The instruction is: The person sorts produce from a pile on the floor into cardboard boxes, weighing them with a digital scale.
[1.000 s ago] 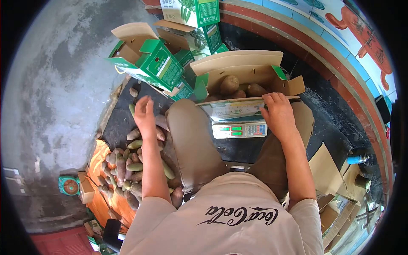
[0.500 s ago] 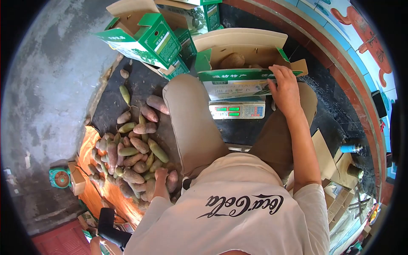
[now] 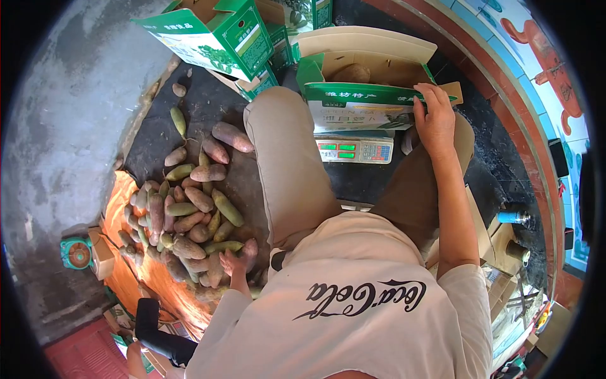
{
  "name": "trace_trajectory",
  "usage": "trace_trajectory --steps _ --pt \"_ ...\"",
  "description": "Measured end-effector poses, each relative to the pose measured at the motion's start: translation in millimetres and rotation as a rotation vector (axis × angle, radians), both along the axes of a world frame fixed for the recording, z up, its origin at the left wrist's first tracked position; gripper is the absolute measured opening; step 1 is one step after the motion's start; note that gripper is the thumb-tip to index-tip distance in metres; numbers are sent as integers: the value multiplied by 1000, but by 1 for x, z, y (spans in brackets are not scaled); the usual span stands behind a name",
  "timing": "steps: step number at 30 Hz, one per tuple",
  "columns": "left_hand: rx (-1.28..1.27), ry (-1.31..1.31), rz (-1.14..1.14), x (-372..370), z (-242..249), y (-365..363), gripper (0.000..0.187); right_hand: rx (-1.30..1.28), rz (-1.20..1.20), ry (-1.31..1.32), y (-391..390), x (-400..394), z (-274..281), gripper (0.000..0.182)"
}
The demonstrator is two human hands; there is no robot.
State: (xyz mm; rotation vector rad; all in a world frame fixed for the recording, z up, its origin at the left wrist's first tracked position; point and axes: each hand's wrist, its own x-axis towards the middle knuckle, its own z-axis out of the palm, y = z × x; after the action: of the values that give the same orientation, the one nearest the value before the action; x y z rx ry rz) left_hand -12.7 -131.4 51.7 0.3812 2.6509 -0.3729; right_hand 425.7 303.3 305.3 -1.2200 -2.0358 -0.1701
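Observation:
My left hand (image 3: 233,260) is at the near edge of a heap of soil-covered radishes (image 3: 201,199), some green, some reddish-brown. Its fingers are spread over the radishes, right beside a reddish one (image 3: 250,250). My right hand (image 3: 435,120) grips the top front edge of an open green-and-white carton (image 3: 353,108), fingers over the rim and thumb on the outside. Inside the carton a brown radish (image 3: 353,74) shows; the rest of its contents is mostly hidden. Under the carton is a digital scale (image 3: 355,150) with lit green displays.
More green cartons (image 3: 237,47) stand at the upper left. An orange sheet (image 3: 129,278) lies beneath part of the heap. A teal round device (image 3: 77,252) is on the left. Flattened cardboard (image 3: 476,221) and a blue can (image 3: 512,217) are at the right. Another person's arm (image 3: 134,360) shows lower left.
My left hand has gone from closed to spread fingers, staying at the heap. My right hand remains on the carton edge. The whole view has shifted slightly.

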Motion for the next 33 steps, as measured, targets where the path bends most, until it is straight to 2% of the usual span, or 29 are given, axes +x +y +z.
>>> trace_trajectory --steps 8,14,17,20,26,30,31,33 --pt "-201 -122 -17 -15 -3 8 88 -25 -4 -33 -2 1 -1 22" --pt "-112 -44 -15 -11 -7 11 73 -13 -1 -22 -1 2 0 20" --pt "1 -12 -11 -13 -13 25 67 25 3 -1 -3 0 1 19" --pt "158 23 -138 -20 -21 38 65 29 -8 13 -9 -1 4 17" --pt "310 -67 -114 -42 -22 62 63 -32 -41 191 -21 2 24 15" --pt "740 -70 -88 -52 -25 84 53 -88 -33 346 -16 2 52 14" --pt "882 -16 -152 -47 -14 94 47 -91 -23 377 -14 3 55 13" --pt "957 39 -241 -38 18 124 45 -91 -26 411 -8 5 56 11"
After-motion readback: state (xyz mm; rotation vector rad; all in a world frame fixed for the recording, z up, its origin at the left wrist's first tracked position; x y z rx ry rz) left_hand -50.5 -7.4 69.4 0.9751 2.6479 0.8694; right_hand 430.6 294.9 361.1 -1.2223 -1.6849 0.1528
